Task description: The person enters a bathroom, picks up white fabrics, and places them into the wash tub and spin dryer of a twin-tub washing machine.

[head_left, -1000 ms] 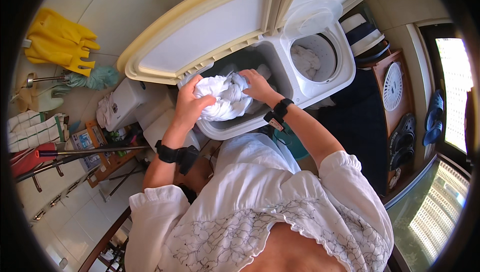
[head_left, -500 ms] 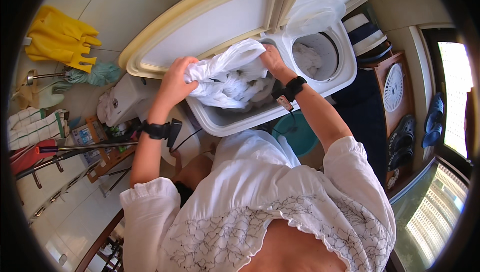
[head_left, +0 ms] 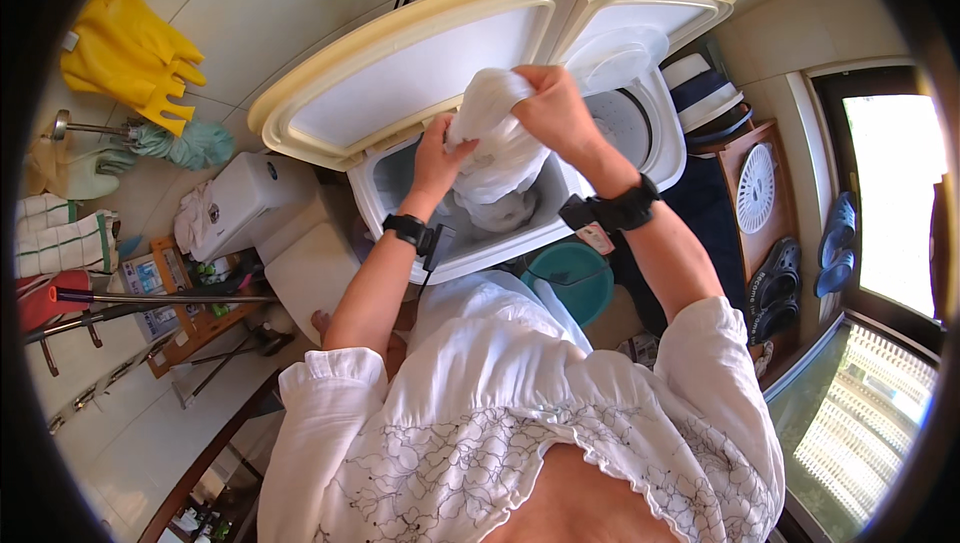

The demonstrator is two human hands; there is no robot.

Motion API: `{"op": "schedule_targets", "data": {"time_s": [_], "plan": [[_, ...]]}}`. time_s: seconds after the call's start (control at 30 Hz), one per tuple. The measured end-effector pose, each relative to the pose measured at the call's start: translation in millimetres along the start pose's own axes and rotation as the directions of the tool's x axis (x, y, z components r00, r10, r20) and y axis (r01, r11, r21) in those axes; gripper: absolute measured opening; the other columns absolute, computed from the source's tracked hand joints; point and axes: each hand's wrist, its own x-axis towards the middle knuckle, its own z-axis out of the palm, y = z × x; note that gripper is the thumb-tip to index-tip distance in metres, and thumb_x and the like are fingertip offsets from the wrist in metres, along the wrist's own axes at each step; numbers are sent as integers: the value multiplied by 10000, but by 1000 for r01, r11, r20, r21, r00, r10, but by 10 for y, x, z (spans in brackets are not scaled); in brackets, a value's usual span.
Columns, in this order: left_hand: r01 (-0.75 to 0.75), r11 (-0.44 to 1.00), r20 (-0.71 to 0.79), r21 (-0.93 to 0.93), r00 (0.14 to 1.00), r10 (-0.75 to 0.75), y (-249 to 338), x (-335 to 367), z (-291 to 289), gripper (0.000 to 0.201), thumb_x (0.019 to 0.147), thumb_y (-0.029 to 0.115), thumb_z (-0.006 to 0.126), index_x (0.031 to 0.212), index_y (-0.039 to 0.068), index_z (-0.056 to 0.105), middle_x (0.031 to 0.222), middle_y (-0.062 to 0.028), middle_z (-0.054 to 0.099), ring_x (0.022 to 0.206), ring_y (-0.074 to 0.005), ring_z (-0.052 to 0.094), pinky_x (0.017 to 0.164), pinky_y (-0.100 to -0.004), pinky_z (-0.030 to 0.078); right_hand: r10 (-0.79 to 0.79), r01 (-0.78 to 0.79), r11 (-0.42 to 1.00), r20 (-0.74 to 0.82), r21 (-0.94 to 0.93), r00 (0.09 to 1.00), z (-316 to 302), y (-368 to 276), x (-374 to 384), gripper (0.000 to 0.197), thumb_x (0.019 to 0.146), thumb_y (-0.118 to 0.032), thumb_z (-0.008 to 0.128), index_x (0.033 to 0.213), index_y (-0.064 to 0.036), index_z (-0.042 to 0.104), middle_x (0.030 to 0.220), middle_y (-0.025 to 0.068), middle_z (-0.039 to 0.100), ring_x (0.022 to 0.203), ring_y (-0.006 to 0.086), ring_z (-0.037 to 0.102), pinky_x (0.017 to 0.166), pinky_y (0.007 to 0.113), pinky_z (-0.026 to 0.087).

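Observation:
A bunched white cloth (head_left: 493, 148) hangs from both hands over the wide wash tub of a twin-tub washing machine (head_left: 470, 265). My left hand (head_left: 436, 161) is closed on its left side, thumb toward the cloth. My right hand (head_left: 562, 113) grips its upper right end, higher than the left. The lower part of the cloth goes down into the tub, where it cannot be told apart from other white laundry. Both cream-edged lids stand raised: the long left lid (head_left: 400, 73) and the smaller right lid (head_left: 650, 15). The round spin tub (head_left: 628, 123) is partly hidden behind my right hand.
A teal basin (head_left: 575, 288) stands on the floor before the machine. Yellow rubber gloves (head_left: 130, 53) hang on the left wall above a white toilet (head_left: 315, 278). To the right are a wooden cabinet (head_left: 783, 173), dark clogs (head_left: 775, 288) and blue slippers (head_left: 838, 243) by the window.
The cloth, spread wide between my hands before, is now gathered into a narrow bunch and raised. My hands have come closer together, the left moving right. The view has shifted slightly.

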Motion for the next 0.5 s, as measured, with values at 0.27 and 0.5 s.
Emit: {"op": "schedule_targets", "data": {"time_s": [0.27, 0.5], "plan": [[110, 884, 266, -455, 964, 17, 1422, -66, -700, 273, 820, 50, 558, 1088, 13, 595, 983, -1, 616, 886, -90, 532, 837, -231, 407, -274, 272, 962, -126, -35, 953, -795, -1165, -249, 277, 750, 20, 586, 1006, 32, 689, 840, 39, 703, 747, 78, 615, 678, 258, 511], [6, 528, 205, -849, 925, 319, 2597, 226, -1303, 366, 786, 45, 449, 1114, -26, 595, 1049, -72, 631, 935, -148, 585, 860, -280, 451, -339, 363, 930, -245, 61, 909, -1242, -1790, -366, 148, 862, -54, 596, 955, -13, 704, 844, 37, 696, 707, 118, 635, 642, 263, 515]]}}
